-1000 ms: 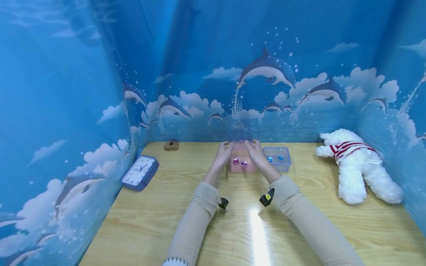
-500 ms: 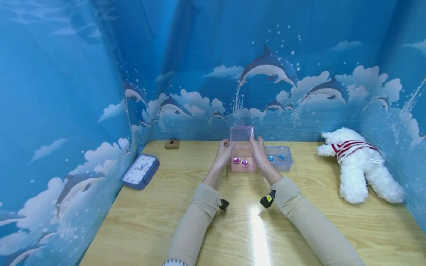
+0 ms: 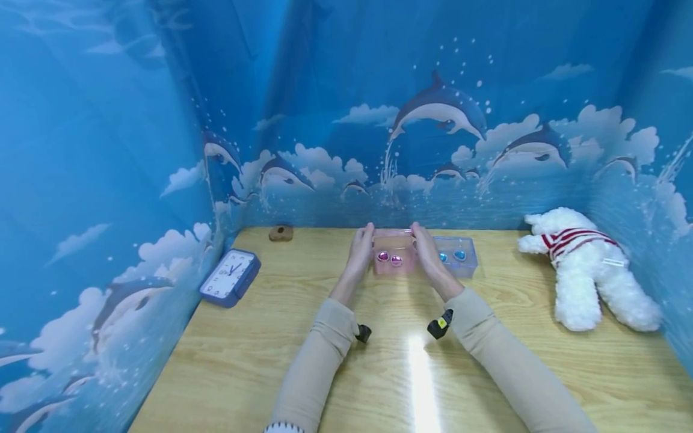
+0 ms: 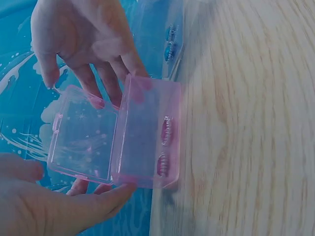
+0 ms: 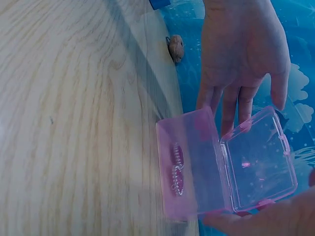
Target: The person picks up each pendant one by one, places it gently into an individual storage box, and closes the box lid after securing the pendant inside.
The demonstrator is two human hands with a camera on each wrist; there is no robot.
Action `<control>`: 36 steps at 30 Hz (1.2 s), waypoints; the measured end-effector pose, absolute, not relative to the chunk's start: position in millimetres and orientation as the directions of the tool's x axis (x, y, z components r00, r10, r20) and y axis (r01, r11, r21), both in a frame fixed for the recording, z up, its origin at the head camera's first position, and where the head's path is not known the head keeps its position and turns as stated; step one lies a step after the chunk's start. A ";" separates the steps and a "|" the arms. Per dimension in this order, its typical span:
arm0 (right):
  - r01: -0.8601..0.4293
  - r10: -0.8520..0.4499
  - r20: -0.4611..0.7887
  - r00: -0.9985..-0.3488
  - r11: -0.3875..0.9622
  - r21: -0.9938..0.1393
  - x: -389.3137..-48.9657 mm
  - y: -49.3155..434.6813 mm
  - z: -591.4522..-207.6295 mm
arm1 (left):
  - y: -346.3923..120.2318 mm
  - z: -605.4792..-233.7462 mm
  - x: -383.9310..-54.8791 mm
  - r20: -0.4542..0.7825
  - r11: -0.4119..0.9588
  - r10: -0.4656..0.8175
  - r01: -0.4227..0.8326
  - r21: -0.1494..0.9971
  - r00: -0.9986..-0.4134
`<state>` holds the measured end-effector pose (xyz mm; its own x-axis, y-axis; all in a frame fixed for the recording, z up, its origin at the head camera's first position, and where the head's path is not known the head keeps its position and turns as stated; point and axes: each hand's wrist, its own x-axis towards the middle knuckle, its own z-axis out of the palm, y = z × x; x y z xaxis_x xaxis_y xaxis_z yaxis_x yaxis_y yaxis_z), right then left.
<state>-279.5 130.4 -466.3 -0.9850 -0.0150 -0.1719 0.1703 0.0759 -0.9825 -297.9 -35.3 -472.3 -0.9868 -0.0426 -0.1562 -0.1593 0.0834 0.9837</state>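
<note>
A clear pink plastic box (image 3: 383, 269) sits near the table's back edge. Its hinged lid (image 4: 86, 137) is raised, and in the head view it looks foreshortened, lower than upright. Two magenta gems (image 5: 177, 164) with silver beaded rims lie in the front of the box. My left hand (image 3: 360, 251) is at the box's left side, its straight fingers touching box and lid edge. At the right side my right hand (image 3: 428, 252) touches them likewise, thumb held apart from the lid. Parts of the fingers show through the pink plastic.
Right of the pink box stands a clear blue box (image 3: 468, 264) with blue gems (image 3: 459, 255), partly behind my right hand. A blue clock (image 3: 230, 278) and a small brown object (image 3: 281, 233) are to the left. A white plush toy (image 3: 585, 270) lies to the right.
A second ago the lid barely showed between the hands; half a second ago it stood upright. Now its top edge has dropped. Both hands stay at the box's sides, fingers shifted slightly.
</note>
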 end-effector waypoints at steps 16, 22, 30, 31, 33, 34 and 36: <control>0.139 -0.044 -0.156 -0.987 0.270 -0.953 -270.4 125.5 -483.0 | -44.1 -486.2 -294.6 -0.062 0.257 0.051 -0.047 0.965 -0.997; 0.086 -0.044 -0.111 -0.993 0.382 -0.920 -264.1 126.3 -490.9 | -41.7 -492.4 -289.8 -0.031 0.310 0.053 -0.013 0.951 -0.998; -0.021 -0.043 -0.002 -0.999 0.519 -0.855 -263.5 127.0 -499.5 | -40.0 -500.5 -289.4 -0.004 0.294 0.031 0.005 0.956 -1.000; -0.045 -0.051 0.020 -0.998 0.535 -0.844 -262.8 127.0 -500.1 | -40.8 -500.4 -288.2 0.001 0.316 0.015 0.006 0.949 -1.000; -0.091 -0.075 0.059 -0.995 0.533 -0.841 -260.3 127.5 -496.4 | -43.4 -497.5 -286.1 0.041 0.371 -0.010 0.034 0.928 -0.999; -0.110 -0.090 0.074 -0.993 0.517 -0.849 -258.3 128.7 -492.3 | -45.4 -493.9 -284.7 0.074 0.405 -0.011 0.063 0.912 -0.997; -0.128 -0.106 0.088 -0.990 0.478 -0.869 -253.3 134.4 -480.6 | -51.0 -483.2 -281.7 0.165 0.468 0.010 0.151 0.871 -0.986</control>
